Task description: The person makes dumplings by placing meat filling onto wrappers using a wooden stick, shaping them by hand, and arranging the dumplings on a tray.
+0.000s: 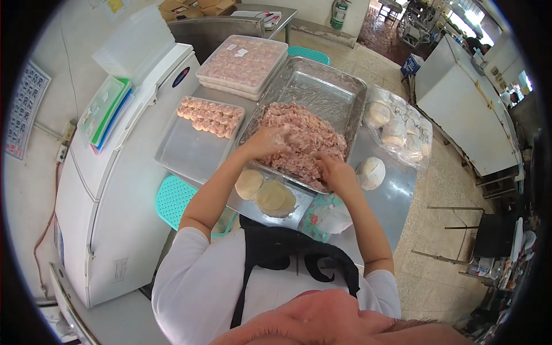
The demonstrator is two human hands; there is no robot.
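Observation:
A deep metal tray [355, 109] holds a heap of pink minced meat [305, 129]. My left hand [269, 142] rests on the left part of the meat, its fingers partly sunk in it. At the right side of the heap is my right hand [333, 169], fingers bent into the meat. Whether either hand grips a lump cannot be made out. Left of the tray, a shallow plastic tray [184, 144] carries rows of small meat dumplings [213, 117]. Round pale wrappers [275, 197] lie in stacks just in front of the metal tray.
Stacked containers of dumplings [241, 63] stand at the back left. Bagged wrappers [397, 126] and a white round bundle [371, 173] are on the right, a floral cloth [316, 215] near the front edge. A white freezer [123, 201] borders the left; teal stools [175, 201] show under the table.

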